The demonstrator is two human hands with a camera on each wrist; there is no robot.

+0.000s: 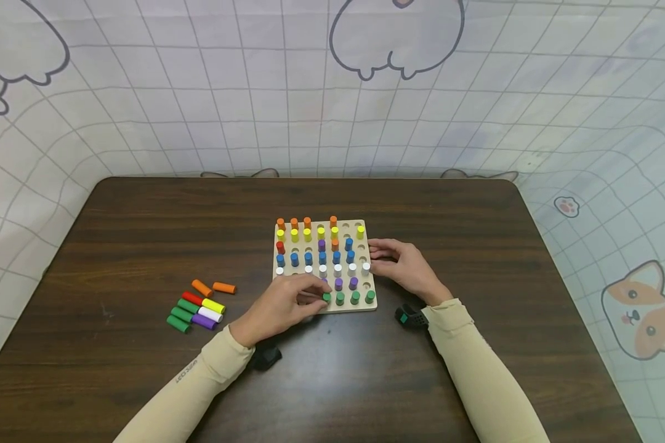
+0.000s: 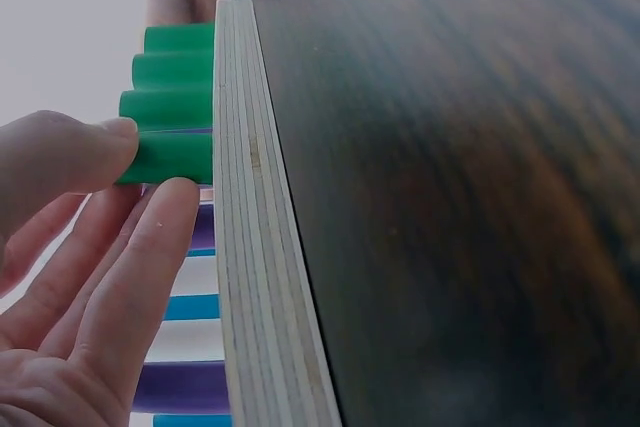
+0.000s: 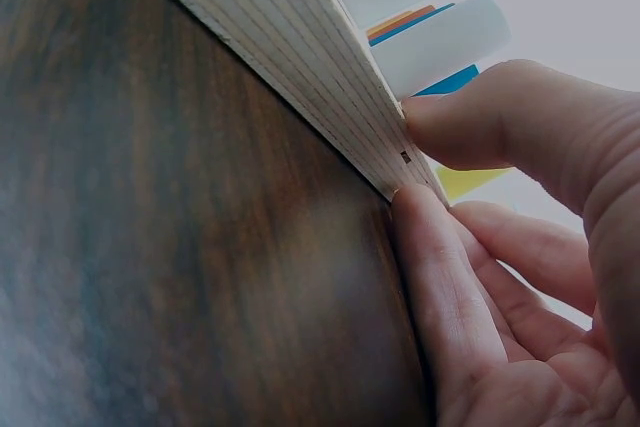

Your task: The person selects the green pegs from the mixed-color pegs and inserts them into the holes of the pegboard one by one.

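A pale wooden pegboard (image 1: 357, 249) lies on the table, with rows of coloured pegs standing in its holes. My left hand (image 1: 279, 304) pinches a green peg (image 2: 175, 157) between thumb and fingers at the near edge. That peg stands upright against the board, in line with more green pegs. Along the right side, my right hand (image 1: 412, 271) rests its thumb and fingertips against the board's side edge (image 3: 300, 57). Part of the left end of the white, purple and green rows is hidden behind my left hand.
Several loose pegs lie left of the board: orange (image 1: 224, 287), red (image 1: 192, 298), yellow (image 1: 213, 306), white (image 1: 210, 314), purple (image 1: 204, 321) and green (image 1: 178, 323). Dark wrist devices (image 1: 266, 357) sit under both wrists. A patterned cloth wall (image 1: 305, 135) rises behind the brown table (image 1: 144, 234).
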